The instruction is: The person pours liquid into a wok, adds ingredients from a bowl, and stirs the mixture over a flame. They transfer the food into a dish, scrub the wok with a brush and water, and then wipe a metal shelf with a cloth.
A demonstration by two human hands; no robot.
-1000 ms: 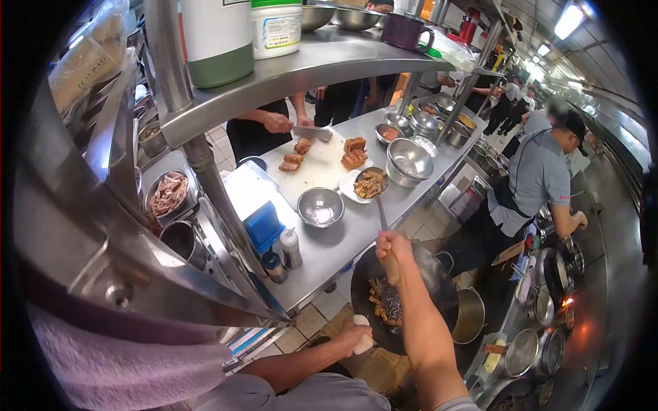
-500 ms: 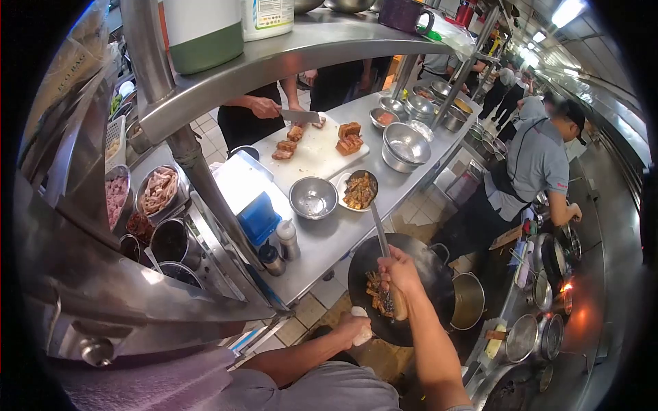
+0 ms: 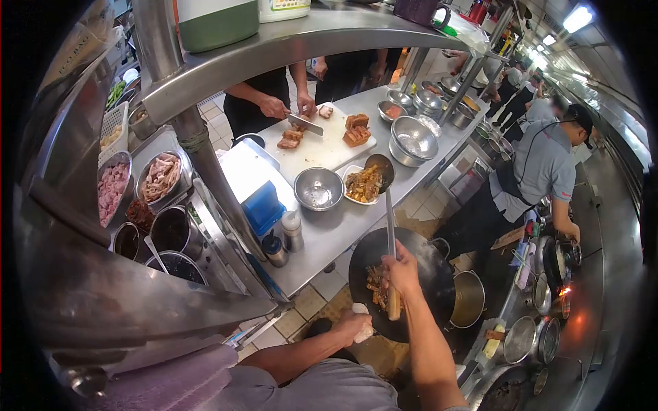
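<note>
Left hand: your left hand (image 3: 351,323) grips the wok (image 3: 432,270) through a white cloth (image 3: 364,333), lower centre of the frame.
Right hand: your right hand (image 3: 401,267) is closed around the ladle (image 3: 388,212) handle, above the wok.
Ladle: its bowl sits at the upper right edge of the plate (image 3: 351,196) of food on the counter (image 3: 336,229), mid-frame.
Wok: held just off the counter's edge, with some food (image 3: 377,282) left inside.

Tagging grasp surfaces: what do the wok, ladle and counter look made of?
The wok is dark matte metal, likely seasoned carbon steel, with a blackened inside. The ladle has a bright steel shaft and a pale handle end, probably wood. The counter looks like brushed stainless, judging by its grey sheen and reflections.
</note>
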